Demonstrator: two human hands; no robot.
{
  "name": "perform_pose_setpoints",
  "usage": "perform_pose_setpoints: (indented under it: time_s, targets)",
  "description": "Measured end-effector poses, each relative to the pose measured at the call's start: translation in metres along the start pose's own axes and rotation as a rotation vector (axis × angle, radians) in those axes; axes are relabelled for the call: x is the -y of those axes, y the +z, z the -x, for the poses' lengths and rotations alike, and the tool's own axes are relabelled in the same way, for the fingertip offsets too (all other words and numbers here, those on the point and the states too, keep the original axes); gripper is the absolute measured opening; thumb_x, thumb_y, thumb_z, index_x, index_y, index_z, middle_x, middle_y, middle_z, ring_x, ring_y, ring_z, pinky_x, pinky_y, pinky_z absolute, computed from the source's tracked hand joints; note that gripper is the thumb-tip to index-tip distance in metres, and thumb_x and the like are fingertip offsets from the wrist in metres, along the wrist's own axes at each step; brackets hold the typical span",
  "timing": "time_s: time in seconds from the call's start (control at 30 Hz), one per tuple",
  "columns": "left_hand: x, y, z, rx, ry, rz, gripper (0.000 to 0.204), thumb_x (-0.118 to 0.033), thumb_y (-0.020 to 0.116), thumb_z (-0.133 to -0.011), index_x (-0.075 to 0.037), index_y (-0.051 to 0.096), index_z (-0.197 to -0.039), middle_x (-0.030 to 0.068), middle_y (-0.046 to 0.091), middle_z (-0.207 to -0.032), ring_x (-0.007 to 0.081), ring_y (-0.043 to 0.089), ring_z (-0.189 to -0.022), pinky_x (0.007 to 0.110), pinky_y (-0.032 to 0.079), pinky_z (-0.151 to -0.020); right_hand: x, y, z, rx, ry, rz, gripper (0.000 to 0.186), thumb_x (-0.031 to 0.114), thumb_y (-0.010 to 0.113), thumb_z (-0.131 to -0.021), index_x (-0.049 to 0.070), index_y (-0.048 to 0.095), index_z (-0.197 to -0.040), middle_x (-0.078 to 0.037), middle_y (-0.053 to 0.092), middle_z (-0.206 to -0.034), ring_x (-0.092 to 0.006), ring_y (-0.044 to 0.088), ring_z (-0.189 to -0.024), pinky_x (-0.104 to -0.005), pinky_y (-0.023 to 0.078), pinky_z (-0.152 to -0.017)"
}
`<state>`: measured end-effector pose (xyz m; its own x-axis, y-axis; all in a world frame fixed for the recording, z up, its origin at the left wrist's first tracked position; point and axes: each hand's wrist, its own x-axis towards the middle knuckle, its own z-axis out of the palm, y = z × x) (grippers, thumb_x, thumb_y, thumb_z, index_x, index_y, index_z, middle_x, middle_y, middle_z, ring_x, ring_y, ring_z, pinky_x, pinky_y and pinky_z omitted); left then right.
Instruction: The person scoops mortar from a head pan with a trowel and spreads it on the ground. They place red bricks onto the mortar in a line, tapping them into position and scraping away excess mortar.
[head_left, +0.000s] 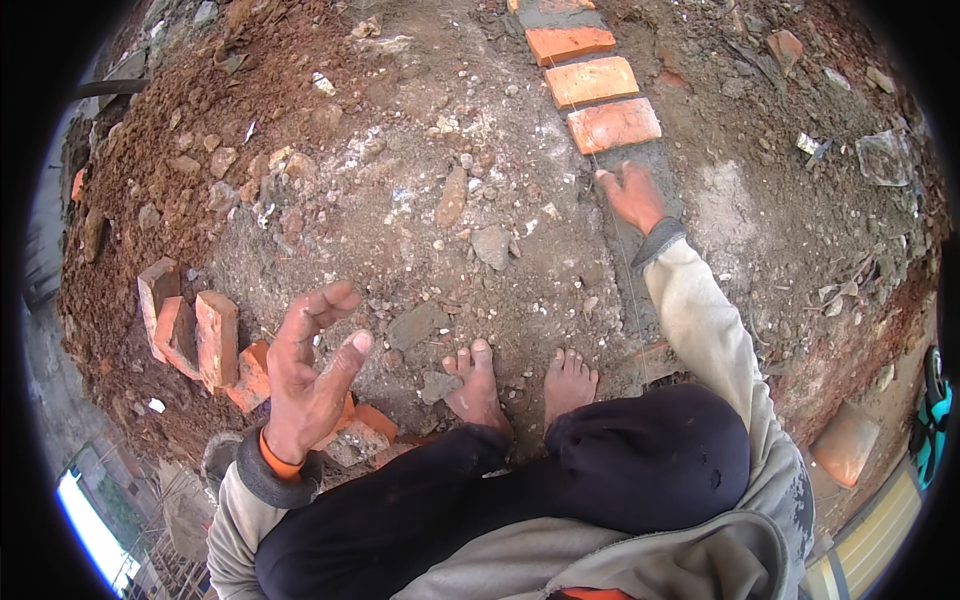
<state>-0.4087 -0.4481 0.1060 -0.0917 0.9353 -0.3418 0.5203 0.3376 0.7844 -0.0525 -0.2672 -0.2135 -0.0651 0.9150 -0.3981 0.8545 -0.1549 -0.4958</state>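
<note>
My left hand (315, 375) is raised over the ground beside my left knee, palm partly up, fingers and thumb apart, with nothing in it. My right hand (635, 198) reaches forward to the strip of wet grey mortar (655, 165), just short of the nearest laid brick (615, 124). Its thumb stands apart from the bent fingers, close to a thin string (622, 245); whether it touches the string is unclear. Beyond that brick, more orange bricks (592, 80) lie crosswise in a row, with mortar between them.
Several loose bricks (217, 335) stand and lean at the left, with broken brick pieces (365, 430) by my left knee. Reddish soil (200, 100) is heaped at far left. Small stones (490, 246) dot the ground. A brick (846, 443) lies at lower right, near a teal-and-black object (932, 420).
</note>
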Motion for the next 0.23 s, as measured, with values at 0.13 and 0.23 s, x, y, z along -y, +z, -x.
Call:
perform_pose_setpoints:
  time_s: [0.13, 0.23]
  targets:
    - [0.001, 0.001, 0.000, 0.007, -0.033, -0.018, 0.044, -0.010, 0.068, -0.088, 0.002, 0.054, -0.127, 0.0141, 0.062, -0.116, 0.0219, 0.057, -0.111, 0.037, 0.043, -0.099, -0.001, -0.046, -0.029, -0.193, -0.301, 0.383, 0.067, 0.012, 0.068, -0.075, 0.011, 0.046, -0.138, -0.013, 0.043, -0.141, -0.0360, 0.043, -0.130, -0.0524, 0.042, -0.101]
    - [0.007, 0.002, -0.004, 0.051, -0.048, -0.001, 0.044, -0.011, 0.067, -0.088, 0.001, 0.053, -0.129, 0.0141, 0.061, -0.117, 0.0226, 0.057, -0.112, 0.037, 0.043, -0.100, 0.030, -0.068, -0.061, 0.025, -0.486, 0.666, 0.081, 0.009, 0.069, -0.073, 0.017, 0.035, -0.147, -0.011, 0.040, -0.144, -0.0361, 0.035, -0.136, -0.0606, 0.035, -0.105]
